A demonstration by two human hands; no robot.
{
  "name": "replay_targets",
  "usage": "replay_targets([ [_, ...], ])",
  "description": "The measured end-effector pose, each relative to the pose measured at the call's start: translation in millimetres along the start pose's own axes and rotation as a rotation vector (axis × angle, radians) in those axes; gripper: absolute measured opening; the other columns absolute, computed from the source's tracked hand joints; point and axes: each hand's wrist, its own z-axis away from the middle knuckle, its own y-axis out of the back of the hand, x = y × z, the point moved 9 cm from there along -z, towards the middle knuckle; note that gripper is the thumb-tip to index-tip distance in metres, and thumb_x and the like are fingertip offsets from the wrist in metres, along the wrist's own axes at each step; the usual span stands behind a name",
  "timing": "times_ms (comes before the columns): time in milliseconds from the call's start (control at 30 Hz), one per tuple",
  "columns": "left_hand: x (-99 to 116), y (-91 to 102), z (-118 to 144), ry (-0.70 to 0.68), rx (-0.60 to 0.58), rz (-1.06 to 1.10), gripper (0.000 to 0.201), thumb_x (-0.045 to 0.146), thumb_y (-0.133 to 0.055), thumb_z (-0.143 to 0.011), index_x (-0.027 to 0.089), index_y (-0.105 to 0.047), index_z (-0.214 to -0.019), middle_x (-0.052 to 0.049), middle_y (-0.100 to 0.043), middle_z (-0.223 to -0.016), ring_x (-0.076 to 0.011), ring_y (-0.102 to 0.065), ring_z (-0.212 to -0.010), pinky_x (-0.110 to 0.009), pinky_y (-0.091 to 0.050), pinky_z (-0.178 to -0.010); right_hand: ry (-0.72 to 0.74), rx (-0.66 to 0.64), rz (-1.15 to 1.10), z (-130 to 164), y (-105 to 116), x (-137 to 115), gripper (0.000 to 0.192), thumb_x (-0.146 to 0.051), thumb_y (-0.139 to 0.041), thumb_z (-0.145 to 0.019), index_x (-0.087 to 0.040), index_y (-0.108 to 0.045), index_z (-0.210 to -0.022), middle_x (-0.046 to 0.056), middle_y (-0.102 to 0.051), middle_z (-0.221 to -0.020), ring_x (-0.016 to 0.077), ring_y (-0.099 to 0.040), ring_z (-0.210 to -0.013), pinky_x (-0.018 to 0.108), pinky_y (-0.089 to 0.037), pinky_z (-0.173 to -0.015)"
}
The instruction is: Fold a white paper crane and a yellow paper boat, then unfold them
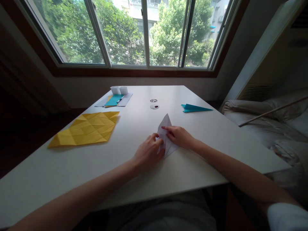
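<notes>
A folded white sheet of paper lies on the table, its pointed tip away from me and another corner toward me. My left hand presses on its left side with curled fingers, the thumb near the close corner. From the right, my right hand reaches over the paper with the index finger stretched along a fold and the other fingers bent on the paper. Both hands cover part of the folds between them.
On the white table lies a creased yellow sheet at left. A blue paper plane rests at right. Behind are blue paper, a pen, small white boxes and two round discs.
</notes>
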Motion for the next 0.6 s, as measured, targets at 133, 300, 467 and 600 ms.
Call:
replay_targets([
  [133, 1.1, -0.8, -0.7, -0.001, -0.011, -0.009, 0.019, 0.026, -0.048, -0.079, 0.019, -0.058, -0.093, -0.013, -0.049, -0.114, -0.0254, -0.053, -0.098, -0.038, -0.046, -0.083, 0.002, -0.02, 0.087, -1.3, -3.6, -2.7, 0.037, -0.025, -0.041, -0.087, -0.021, -0.052, -0.123, 0.01, -0.064, -0.102, 0.0205, -0.06, -0.085, 0.029, -0.043, -0.074],
  [300, 1.9, -1.5, -0.1, -0.011, -0.014, -0.033, 0.019, 0.027, -0.048, -0.08, 0.019, -0.058, -0.094, -0.011, -0.048, -0.115, -0.0237, -0.053, -0.097, -0.036, -0.046, -0.083, -0.027, -0.024, 0.047, -3.7, -3.4, 0.2, 0.037, -0.025, -0.038, -0.088, -0.019, -0.052, -0.122, 0.01, -0.064, -0.105, 0.0195, -0.061, -0.089, 0.027, -0.042, -0.077],
  [467, 2.9, -1.1, 0.7, -0.031, -0.002, -0.038, 0.017, 0.027, -0.047, -0.081, 0.019, -0.057, -0.092, -0.01, -0.046, -0.119, -0.0213, -0.055, -0.095, -0.035, -0.046, -0.082, -0.096, -0.023, -0.018, -5.7, -1.3, 8.6, 0.038, -0.026, -0.036, -0.089, -0.018, -0.048, -0.125, 0.008, -0.066, -0.099, 0.0179, -0.062, -0.083, 0.027, -0.043, -0.074],
  [600, 3.3, -1.6, 0.9, -0.038, -0.004, -0.037, 0.015, 0.026, -0.048, -0.08, 0.019, -0.057, -0.09, -0.011, -0.045, -0.121, -0.0214, -0.055, -0.095, -0.036, -0.046, -0.083, -0.122, -0.016, -0.055, -7.0, -0.3, 11.4, 0.037, -0.025, -0.038, -0.089, -0.017, -0.049, -0.123, 0.008, -0.067, -0.095, 0.0172, -0.062, -0.079, 0.025, -0.042, -0.071],
])
